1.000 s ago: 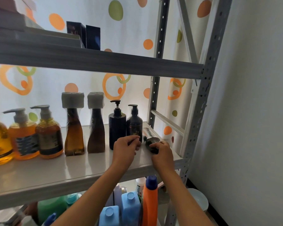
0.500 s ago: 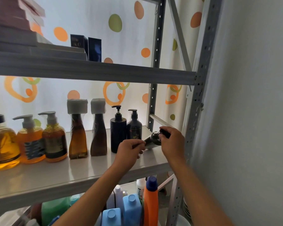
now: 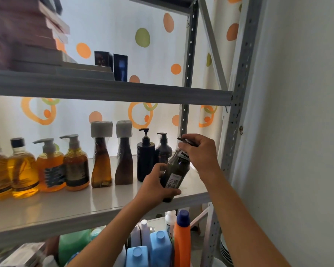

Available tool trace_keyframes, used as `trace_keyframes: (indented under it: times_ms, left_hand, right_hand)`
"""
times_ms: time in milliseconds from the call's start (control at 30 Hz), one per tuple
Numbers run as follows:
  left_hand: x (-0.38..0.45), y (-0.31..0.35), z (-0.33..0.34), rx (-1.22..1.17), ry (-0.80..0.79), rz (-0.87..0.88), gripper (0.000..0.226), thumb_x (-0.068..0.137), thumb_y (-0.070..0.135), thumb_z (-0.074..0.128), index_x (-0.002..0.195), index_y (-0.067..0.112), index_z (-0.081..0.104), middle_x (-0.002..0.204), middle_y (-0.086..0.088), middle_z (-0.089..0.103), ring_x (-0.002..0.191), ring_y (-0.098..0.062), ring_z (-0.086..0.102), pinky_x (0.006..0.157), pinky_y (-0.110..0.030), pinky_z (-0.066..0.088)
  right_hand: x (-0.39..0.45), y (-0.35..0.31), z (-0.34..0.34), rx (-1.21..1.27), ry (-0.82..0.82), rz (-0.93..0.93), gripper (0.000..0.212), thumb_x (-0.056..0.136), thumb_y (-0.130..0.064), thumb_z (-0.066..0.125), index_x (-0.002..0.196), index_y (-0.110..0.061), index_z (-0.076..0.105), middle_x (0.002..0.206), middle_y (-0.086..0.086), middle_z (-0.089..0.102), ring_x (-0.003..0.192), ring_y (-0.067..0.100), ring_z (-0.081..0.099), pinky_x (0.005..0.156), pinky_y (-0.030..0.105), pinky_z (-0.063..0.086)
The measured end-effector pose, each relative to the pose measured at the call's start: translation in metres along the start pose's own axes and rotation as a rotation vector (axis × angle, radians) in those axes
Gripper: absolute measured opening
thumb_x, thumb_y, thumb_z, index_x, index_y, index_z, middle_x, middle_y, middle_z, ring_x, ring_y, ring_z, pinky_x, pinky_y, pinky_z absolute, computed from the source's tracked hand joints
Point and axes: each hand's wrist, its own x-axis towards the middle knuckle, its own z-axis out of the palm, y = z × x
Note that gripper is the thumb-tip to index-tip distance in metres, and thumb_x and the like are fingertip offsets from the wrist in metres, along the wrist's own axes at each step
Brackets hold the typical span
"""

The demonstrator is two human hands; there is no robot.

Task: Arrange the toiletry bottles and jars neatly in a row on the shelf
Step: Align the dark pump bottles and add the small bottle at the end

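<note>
A row of bottles stands on the white middle shelf (image 3: 85,207): amber soap bottles (image 3: 23,170), two brown bottles with wrapped caps (image 3: 101,166), a black pump bottle (image 3: 145,160) and a darker one (image 3: 163,151) behind. At the row's right end a dark green labelled pump bottle (image 3: 175,175) is nearly upright, tilted a little. My left hand (image 3: 155,186) grips its lower body. My right hand (image 3: 200,151) holds its pump top from above.
The grey metal rack post (image 3: 237,116) and the wall stand just right of my hands. The upper shelf (image 3: 108,91) carries boxes and two dark cartons (image 3: 112,65). Below are blue jugs (image 3: 158,245), an orange bottle (image 3: 182,239) and a green container.
The dark green bottle was lying on the shelf at the right end; both hands have raised it to nearly upright, my left hand now round its body. The camera has tilted up.
</note>
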Motion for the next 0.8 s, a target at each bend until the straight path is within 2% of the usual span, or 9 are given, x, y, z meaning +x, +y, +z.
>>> trace_keyframes:
  times_ms: [167, 300, 367, 467, 533, 633, 700, 800]
  left_hand:
    - [-0.005, -0.001, -0.003, -0.076, 0.068, 0.008, 0.067, 0.062, 0.031, 0.089, 0.112, 0.032, 0.044, 0.106, 0.005, 0.065, 0.093, -0.016, 0.067, 0.072, -0.031, 0.061]
    - [-0.008, -0.003, 0.002, -0.207, 0.105, -0.034, 0.062, 0.068, 0.027, 0.085, 0.115, 0.025, 0.045, 0.111, 0.002, 0.064, 0.100, -0.015, 0.065, 0.071, -0.023, 0.058]
    - [-0.006, -0.005, 0.002, -0.277, 0.127, -0.058, 0.064, 0.069, 0.028, 0.085, 0.118, 0.024, 0.045, 0.112, 0.002, 0.064, 0.101, -0.015, 0.065, 0.074, -0.023, 0.057]
    - [0.000, -0.004, 0.002, -0.332, 0.148, -0.059, 0.063, 0.069, 0.027, 0.085, 0.120, 0.024, 0.046, 0.110, 0.004, 0.066, 0.098, -0.014, 0.067, 0.071, -0.023, 0.057]
    - [0.006, -0.002, 0.002, -0.337, 0.172, -0.042, 0.059, 0.071, 0.024, 0.084, 0.117, 0.025, 0.047, 0.105, 0.005, 0.066, 0.093, -0.011, 0.068, 0.066, -0.019, 0.056]
    - [0.019, -0.003, 0.005, -0.307, 0.169, -0.009, 0.053, 0.074, 0.019, 0.082, 0.115, 0.026, 0.049, 0.106, 0.004, 0.068, 0.096, -0.014, 0.068, 0.077, -0.030, 0.060]
    - [0.024, -0.005, 0.008, -0.304, 0.133, -0.004, 0.049, 0.074, 0.014, 0.080, 0.112, 0.023, 0.051, 0.106, 0.001, 0.069, 0.096, -0.018, 0.069, 0.079, -0.034, 0.060]
    - [0.027, -0.009, 0.012, -0.325, 0.073, -0.007, 0.044, 0.077, 0.003, 0.074, 0.113, 0.018, 0.053, 0.104, -0.001, 0.070, 0.096, -0.018, 0.070, 0.076, -0.029, 0.059]
  right_hand:
    - [-0.003, 0.006, 0.003, 0.122, 0.080, 0.031, 0.023, 0.088, -0.024, 0.073, 0.109, -0.016, 0.073, 0.104, -0.003, 0.074, 0.097, 0.017, 0.068, 0.092, 0.037, 0.058]
    - [-0.013, 0.016, 0.011, 0.133, 0.072, 0.064, 0.015, 0.091, -0.032, 0.068, 0.099, -0.020, 0.067, 0.093, -0.010, 0.069, 0.090, 0.012, 0.065, 0.089, 0.037, 0.058]
    - [-0.016, 0.027, 0.015, 0.091, 0.020, 0.154, 0.021, 0.091, -0.035, 0.066, 0.100, -0.016, 0.068, 0.099, -0.005, 0.072, 0.096, 0.015, 0.066, 0.090, 0.039, 0.057]
    - [-0.022, 0.041, 0.018, 0.095, -0.178, 0.301, 0.017, 0.093, -0.038, 0.062, 0.096, -0.023, 0.070, 0.104, 0.001, 0.074, 0.102, 0.020, 0.069, 0.087, 0.037, 0.059]
    - [-0.026, 0.048, 0.019, 0.072, -0.240, 0.295, 0.019, 0.091, -0.038, 0.066, 0.103, -0.024, 0.071, 0.110, 0.000, 0.073, 0.103, 0.019, 0.068, 0.090, 0.032, 0.057]
    - [-0.030, 0.056, 0.025, 0.027, -0.218, 0.224, 0.040, 0.084, -0.031, 0.075, 0.121, -0.020, 0.067, 0.112, -0.005, 0.072, 0.100, 0.013, 0.067, 0.082, 0.017, 0.053]
    - [-0.029, 0.063, 0.030, -0.078, -0.131, 0.192, 0.047, 0.079, -0.035, 0.080, 0.121, -0.018, 0.067, 0.112, -0.003, 0.072, 0.100, 0.016, 0.069, 0.082, 0.020, 0.055]
    - [-0.026, 0.073, 0.033, -0.204, -0.066, 0.181, 0.051, 0.075, -0.041, 0.082, 0.118, -0.016, 0.068, 0.111, 0.000, 0.073, 0.098, 0.019, 0.071, 0.088, 0.033, 0.059]
